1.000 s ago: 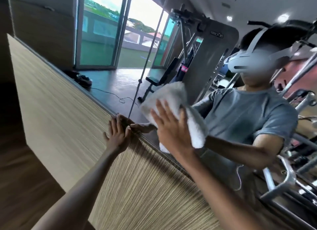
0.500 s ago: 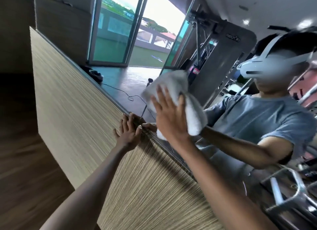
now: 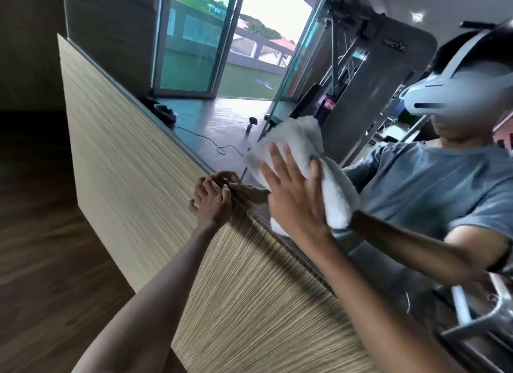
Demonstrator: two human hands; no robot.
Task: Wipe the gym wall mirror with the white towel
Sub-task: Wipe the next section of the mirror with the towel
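The white towel [image 3: 334, 190] is bunched into a long roll against the wall mirror [image 3: 222, 122]. Its long axis slants steeply, the upper end pointing up and left and the lower end down and right. The right hand [image 3: 294, 200] lies flat on it with fingers straight and spread, pressing it to the glass rather than gripping it. The left hand [image 3: 212, 201] braces where the wood-grain panel [image 3: 138, 164] meets the mirror's edge, fingers loosely bent and holding nothing. A weight machine [image 3: 388, 81] shows in the reflection.
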